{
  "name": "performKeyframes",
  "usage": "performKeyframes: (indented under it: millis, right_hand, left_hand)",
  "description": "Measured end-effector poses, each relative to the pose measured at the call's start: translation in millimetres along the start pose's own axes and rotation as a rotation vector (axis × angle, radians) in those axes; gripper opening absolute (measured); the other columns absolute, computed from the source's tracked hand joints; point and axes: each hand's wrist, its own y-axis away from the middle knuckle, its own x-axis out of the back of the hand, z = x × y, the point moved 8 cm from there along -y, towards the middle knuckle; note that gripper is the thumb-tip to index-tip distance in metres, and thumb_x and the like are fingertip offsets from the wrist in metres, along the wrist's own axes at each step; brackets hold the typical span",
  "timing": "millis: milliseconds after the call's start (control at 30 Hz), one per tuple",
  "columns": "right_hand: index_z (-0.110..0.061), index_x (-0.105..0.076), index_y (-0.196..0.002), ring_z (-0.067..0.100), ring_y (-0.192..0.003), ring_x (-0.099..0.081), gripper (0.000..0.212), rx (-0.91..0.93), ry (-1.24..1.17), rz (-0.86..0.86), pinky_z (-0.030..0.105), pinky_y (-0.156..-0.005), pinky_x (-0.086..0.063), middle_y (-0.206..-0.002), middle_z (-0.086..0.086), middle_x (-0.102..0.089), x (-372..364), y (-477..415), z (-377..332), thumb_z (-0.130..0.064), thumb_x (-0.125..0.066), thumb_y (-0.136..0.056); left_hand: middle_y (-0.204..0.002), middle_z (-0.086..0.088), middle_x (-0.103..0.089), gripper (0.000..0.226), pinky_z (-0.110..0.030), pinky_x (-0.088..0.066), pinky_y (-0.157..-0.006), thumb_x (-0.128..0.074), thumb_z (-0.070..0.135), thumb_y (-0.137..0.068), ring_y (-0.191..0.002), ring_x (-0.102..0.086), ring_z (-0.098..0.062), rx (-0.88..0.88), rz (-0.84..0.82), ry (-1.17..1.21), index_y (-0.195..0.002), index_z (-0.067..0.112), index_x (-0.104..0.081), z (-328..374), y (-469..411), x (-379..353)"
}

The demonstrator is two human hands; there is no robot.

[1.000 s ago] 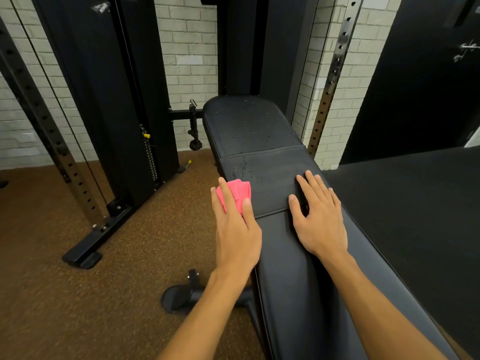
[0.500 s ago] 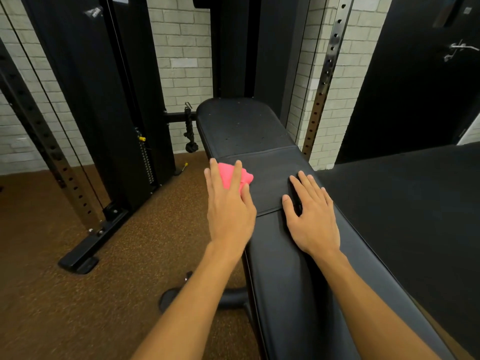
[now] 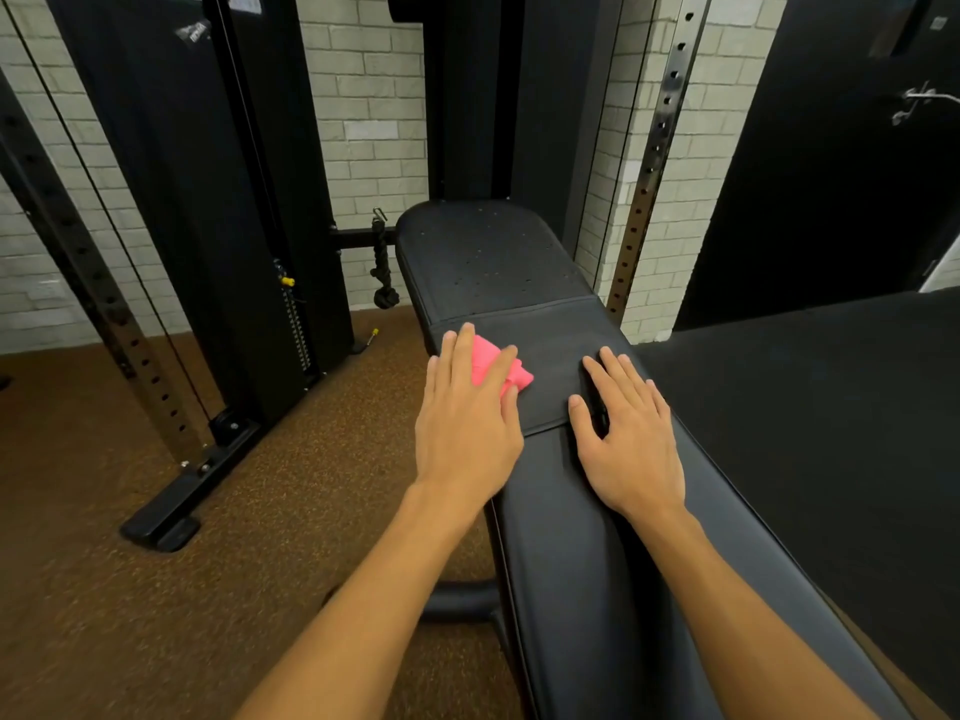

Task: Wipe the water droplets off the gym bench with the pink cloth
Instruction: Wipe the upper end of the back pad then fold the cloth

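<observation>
Two bare forearms reach up from the bottom of my feed onto the long black padded gym bench (image 3: 597, 563), which runs away from me at a slight slant. On my screen the right hand (image 3: 631, 444) lies palm down on the padding with its fingers straight and slightly fanned, the fingertips crossing the seam onto the matte middle panel. The left hand (image 3: 465, 433) is flat too, with fingers extended and pressing on the crumpled pink cloth (image 3: 496, 371). The cloth sits on the left part of that same middle panel, near the bench's left edge, and peeks out between and past the fingers. Beyond the hands I can make out small pale specks, the water droplets (image 3: 488, 257), scattered over the rounded far pad. Below left, a black tubular bench foot (image 3: 457, 600) rests on the brown speckled rubber floor (image 3: 156, 589). Further off stands a black cable machine (image 3: 234, 200) with a yellow-tipped selector pin (image 3: 287, 281), and a knotted black rope handle (image 3: 383, 272) hangs beside it. At the back are a pale grey brick wall (image 3: 369, 122) and a perforated steel upright (image 3: 654, 163).
</observation>
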Motion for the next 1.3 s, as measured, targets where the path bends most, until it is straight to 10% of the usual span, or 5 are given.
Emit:
performKeyframes:
  millis: [533, 767, 933, 1133, 1300]
  right_hand:
    - [-0.034, -0.037, -0.166, 0.003, -0.164, -0.010, 0.056, -0.006, -0.021, -0.007, 0.036, -0.135, -0.006, -0.176, -0.014, -0.024, 5, -1, 1, -0.050, -0.042, -0.112]
    - [-0.036, -0.039, -0.165, 0.001, -0.163, -0.013, 0.055, -0.039, -0.024, 0.003, 0.037, -0.135, -0.009, -0.174, -0.017, -0.026, 5, 1, -2, -0.051, -0.042, -0.111]
    - [-0.036, -0.038, -0.165, 0.002, -0.163, -0.012, 0.055, -0.029, -0.029, -0.005, 0.036, -0.135, -0.008, -0.175, -0.016, -0.025, 5, 0, -2, -0.050, -0.042, -0.112]
    - [-0.034, -0.035, -0.166, 0.003, -0.164, -0.008, 0.056, -0.021, 0.001, -0.021, 0.036, -0.135, -0.004, -0.176, -0.013, -0.022, 2, 1, -2, -0.050, -0.039, -0.112]
    - [-0.031, -0.026, -0.170, 0.007, -0.165, -0.001, 0.061, 0.014, 0.047, -0.030, 0.037, -0.135, -0.001, -0.179, -0.009, -0.014, -2, 1, 0, -0.051, -0.028, -0.113]
  left_hand:
    - [-0.178, -0.005, 0.000, 0.058, -0.048, -0.035, -0.123, -0.040, 0.038, -0.114, -0.161, -0.020, -0.033, 0.327, 0.020, 0.391, -0.169, 0.036, -0.020, -40, -38, 5]
    - [-0.177, -0.004, -0.012, 0.066, -0.028, -0.031, -0.113, -0.036, 0.039, -0.115, -0.156, -0.030, -0.027, 0.412, 0.009, 0.652, -0.171, 0.032, -0.001, -40, 2, 0]
    - [-0.173, -0.003, -0.024, 0.070, -0.041, -0.037, -0.120, -0.036, 0.042, -0.114, -0.153, -0.035, -0.027, 0.471, 0.014, 0.670, -0.171, 0.033, 0.004, -35, 23, -6]
    - [-0.153, -0.014, -0.051, 0.067, -0.037, -0.048, -0.094, -0.044, 0.043, -0.112, -0.121, -0.058, -0.025, 0.635, 0.030, 0.604, -0.167, 0.016, -0.016, -33, 39, -5]
    - [-0.159, -0.012, -0.039, 0.063, -0.034, -0.040, -0.102, -0.040, 0.044, -0.113, -0.137, -0.049, -0.027, 0.606, 0.039, 0.447, -0.164, 0.009, -0.028, -30, 29, 3]
